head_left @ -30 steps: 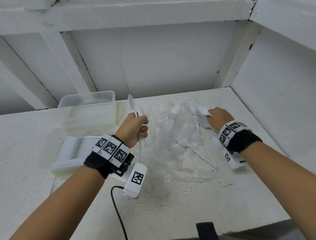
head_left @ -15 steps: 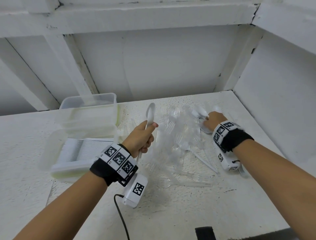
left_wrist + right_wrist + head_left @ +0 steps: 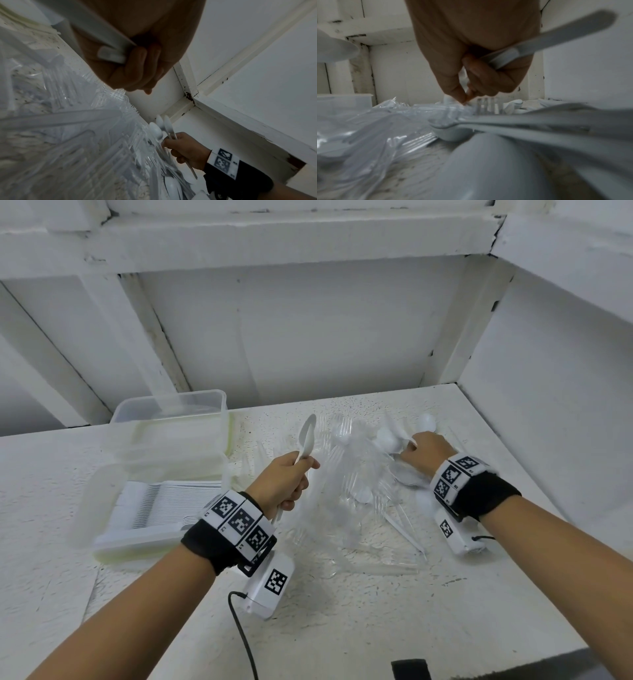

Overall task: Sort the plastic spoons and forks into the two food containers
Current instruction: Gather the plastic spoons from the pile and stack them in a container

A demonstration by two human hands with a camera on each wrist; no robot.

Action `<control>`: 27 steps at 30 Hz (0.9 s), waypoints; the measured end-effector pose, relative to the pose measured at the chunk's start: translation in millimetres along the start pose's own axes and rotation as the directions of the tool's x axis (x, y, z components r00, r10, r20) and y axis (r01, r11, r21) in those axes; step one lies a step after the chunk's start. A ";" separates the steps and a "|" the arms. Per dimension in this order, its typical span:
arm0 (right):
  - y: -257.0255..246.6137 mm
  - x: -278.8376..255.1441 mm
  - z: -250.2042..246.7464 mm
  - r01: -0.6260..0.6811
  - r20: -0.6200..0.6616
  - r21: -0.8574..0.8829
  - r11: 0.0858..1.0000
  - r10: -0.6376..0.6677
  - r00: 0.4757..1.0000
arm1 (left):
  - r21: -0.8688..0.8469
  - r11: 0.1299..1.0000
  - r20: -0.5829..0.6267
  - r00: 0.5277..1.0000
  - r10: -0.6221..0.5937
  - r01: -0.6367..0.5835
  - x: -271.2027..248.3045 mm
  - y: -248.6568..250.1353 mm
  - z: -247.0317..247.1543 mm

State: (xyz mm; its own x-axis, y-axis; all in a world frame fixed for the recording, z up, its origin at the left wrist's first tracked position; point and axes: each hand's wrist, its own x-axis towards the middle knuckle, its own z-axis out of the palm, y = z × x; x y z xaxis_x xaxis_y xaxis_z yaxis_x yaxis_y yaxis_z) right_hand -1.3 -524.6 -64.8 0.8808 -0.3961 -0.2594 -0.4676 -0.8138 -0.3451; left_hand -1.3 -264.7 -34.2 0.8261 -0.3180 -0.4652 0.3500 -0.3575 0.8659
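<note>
left hand (image 3: 286, 482) fist round white spoon (image 3: 306, 440), bowl up, above the table (image 3: 342, 611). right hand (image 3: 426, 451) grips a few spoons (image 3: 164, 125) at far side of cutlery pile (image 3: 356, 494). containers (image 3: 161, 474) on left w/ stacked cutlery inside.

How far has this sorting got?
Partly done. The near container already holds a neat row of white cutlery. The left hand grips spoons; the right hand grips more while picking from the pile, which looks large. The far container looks empty.
</note>
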 end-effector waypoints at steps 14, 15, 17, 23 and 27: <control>-10.7 -9.5 -23.0 0.164 -0.232 0.591 0.790 -0.028 0.972 | 0.191 0.972 0.068 0.990 0.127 -0.138 9.1 15.7 20.3; -8.3 -9.7 -26.7 0.131 -0.207 0.598 0.791 -0.006 0.978 | 0.252 0.952 0.091 0.983 0.158 -0.176 14.3 20.4 26.0; -3.2 -9.0 -32.8 0.054 -0.129 0.658 0.751 0.042 0.991 | 0.398 0.882 0.125 0.968 0.218 -0.251 29.6 29.6 40.9; 21.0 -0.8 -39.2 -0.161 0.087 0.781 0.604 0.149 0.985 | 0.679 0.699 0.109 0.972 0.207 -0.225 90.1 64.9 83.0; 31.3 3.7 -43.1 -0.221 0.128 0.814 0.536 0.206 0.970 | 0.769 0.574 0.171 0.956 0.240 -0.281 117.2 86.9 100.7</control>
State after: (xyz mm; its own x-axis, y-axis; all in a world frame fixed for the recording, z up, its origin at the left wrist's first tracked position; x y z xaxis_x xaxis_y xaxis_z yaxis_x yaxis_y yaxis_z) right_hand -9.5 -569.9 -37.7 0.7484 -0.4979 -0.4381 -0.5065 -0.0025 -0.8623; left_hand 81.5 -421.5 -32.1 0.7980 -0.5394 -0.2686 -0.3708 -0.7909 0.4868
